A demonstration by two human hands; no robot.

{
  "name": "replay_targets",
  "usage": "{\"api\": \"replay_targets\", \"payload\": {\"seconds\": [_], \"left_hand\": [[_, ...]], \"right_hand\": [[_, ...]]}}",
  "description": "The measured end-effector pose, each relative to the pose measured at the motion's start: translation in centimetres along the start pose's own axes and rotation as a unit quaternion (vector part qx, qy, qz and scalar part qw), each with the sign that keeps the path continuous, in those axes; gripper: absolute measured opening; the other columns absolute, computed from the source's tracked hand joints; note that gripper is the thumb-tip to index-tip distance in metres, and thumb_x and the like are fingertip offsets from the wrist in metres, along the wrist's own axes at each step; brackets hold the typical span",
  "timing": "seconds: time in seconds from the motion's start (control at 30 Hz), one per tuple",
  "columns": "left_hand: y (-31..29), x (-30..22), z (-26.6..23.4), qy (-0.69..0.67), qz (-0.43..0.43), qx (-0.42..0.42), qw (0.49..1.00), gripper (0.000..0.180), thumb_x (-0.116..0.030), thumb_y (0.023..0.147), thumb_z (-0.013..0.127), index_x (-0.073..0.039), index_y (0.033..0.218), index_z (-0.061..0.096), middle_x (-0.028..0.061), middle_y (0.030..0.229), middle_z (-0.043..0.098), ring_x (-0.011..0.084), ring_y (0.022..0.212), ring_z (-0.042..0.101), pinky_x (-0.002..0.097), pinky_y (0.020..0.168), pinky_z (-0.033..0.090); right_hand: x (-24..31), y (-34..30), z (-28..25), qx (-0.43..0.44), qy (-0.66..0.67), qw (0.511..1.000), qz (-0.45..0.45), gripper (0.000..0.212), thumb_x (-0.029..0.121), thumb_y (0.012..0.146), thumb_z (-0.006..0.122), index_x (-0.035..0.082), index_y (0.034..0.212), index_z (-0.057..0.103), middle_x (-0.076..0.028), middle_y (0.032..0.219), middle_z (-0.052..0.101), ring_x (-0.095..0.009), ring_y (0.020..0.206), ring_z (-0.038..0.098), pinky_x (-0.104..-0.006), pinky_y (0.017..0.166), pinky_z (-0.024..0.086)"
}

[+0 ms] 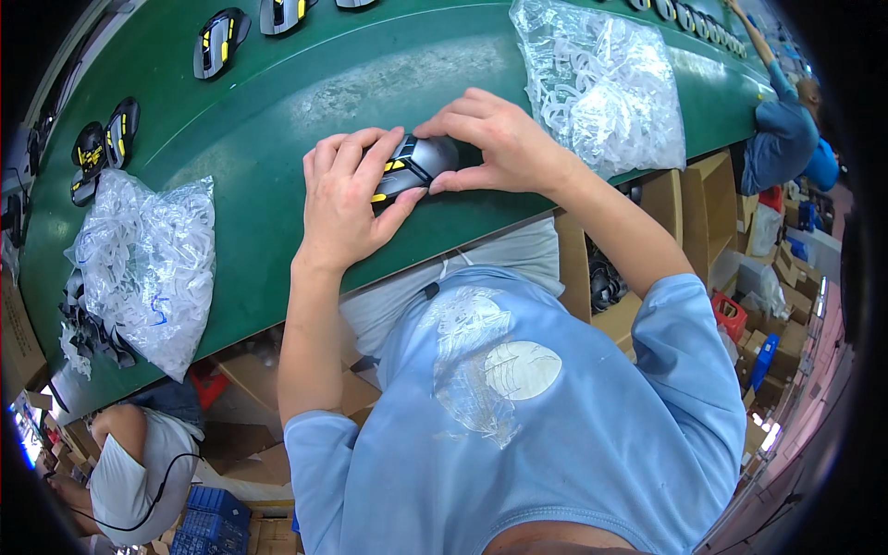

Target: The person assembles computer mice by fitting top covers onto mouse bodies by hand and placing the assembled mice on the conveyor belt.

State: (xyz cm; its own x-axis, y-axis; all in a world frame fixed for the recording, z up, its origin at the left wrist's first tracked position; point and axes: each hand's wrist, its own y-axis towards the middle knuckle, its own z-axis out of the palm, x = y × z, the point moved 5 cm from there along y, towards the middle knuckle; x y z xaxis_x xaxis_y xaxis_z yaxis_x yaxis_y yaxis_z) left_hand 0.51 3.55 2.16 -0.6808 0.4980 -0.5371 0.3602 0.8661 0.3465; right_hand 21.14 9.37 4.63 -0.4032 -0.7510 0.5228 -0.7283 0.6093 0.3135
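Note:
A grey and black computer mouse with yellow accents (432, 158) lies sideways on the green work table (435, 79) in front of me. My left hand (342, 199) grips its left end, the thumb on the near side and the fingers over the far side. At the other end, the thumb and forefinger of my right hand (504, 146) close around the rounded grey shell. The mouse's underside is hidden.
Clear bags of translucent plastic parts lie at left (148, 268) and far right (606, 92). More mice (220, 43) line the table's far side; others (118, 132) sit at left. Cardboard boxes (705, 208) stand below the near edge. Co-workers (782, 139) sit at right and lower left.

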Motion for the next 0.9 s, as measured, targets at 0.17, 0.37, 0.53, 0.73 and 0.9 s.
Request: {"api": "replay_targets", "payload": {"seconds": [0.17,0.37,0.53,0.73,0.9], "left_hand": [[-0.2,-0.1,-0.1,0.002,0.002,-0.008,1.000,0.065,-0.034,0.084,0.086,-0.008,0.141,0.069,0.0102,0.132,0.068,0.0334,0.122,0.058,0.0474,0.108,0.041],[-0.2,-0.4,-0.2,0.009,-0.001,0.010,1.000,0.067,-0.036,0.083,0.087,-0.007,0.141,0.068,0.0102,0.133,0.067,0.0335,0.123,0.057,0.0478,0.108,0.041],[0.5,-1.0,1.0,0.036,0.017,0.036,0.999,0.070,-0.037,0.084,0.088,-0.006,0.143,0.064,0.0122,0.136,0.065,0.0353,0.126,0.056,0.0487,0.108,0.040],[0.4,-0.9,1.1,0.051,0.026,0.013,0.998,0.066,-0.038,0.086,0.087,-0.004,0.139,0.064,0.0149,0.135,0.064,0.0365,0.126,0.056,0.0491,0.107,0.041],[-0.1,-2.2,2.4,0.086,-0.028,-0.001,0.996,0.075,-0.048,0.081,0.091,-0.007,0.138,0.066,0.0136,0.134,0.063,0.0352,0.122,0.056,0.0487,0.104,0.044]], "right_hand": [[-0.5,-1.6,1.3,-0.010,-0.001,1.000,0.005,0.059,0.040,0.082,0.091,0.012,0.131,0.074,-0.007,0.114,0.076,-0.029,0.099,0.068,-0.0410,0.090,0.058],[-0.5,-1.1,0.4,0.030,0.024,0.999,0.007,0.045,0.034,0.086,0.088,0.014,0.124,0.078,-0.004,0.114,0.078,-0.029,0.100,0.069,-0.0401,0.090,0.058],[0.2,-0.8,0.4,0.041,0.013,0.999,0.011,0.031,0.030,0.091,0.083,0.015,0.117,0.079,-0.004,0.112,0.077,-0.031,0.102,0.070,-0.0425,0.090,0.058],[-0.3,0.1,1.1,0.079,-0.033,0.996,-0.002,0.033,0.030,0.092,0.083,0.013,0.119,0.078,-0.002,0.112,0.077,-0.028,0.103,0.069,-0.0412,0.091,0.057],[-0.5,-1.1,1.0,0.093,-0.014,0.995,0.014,0.035,0.031,0.091,0.084,0.012,0.119,0.079,-0.003,0.117,0.078,-0.028,0.107,0.069,-0.0406,0.096,0.057]]}}
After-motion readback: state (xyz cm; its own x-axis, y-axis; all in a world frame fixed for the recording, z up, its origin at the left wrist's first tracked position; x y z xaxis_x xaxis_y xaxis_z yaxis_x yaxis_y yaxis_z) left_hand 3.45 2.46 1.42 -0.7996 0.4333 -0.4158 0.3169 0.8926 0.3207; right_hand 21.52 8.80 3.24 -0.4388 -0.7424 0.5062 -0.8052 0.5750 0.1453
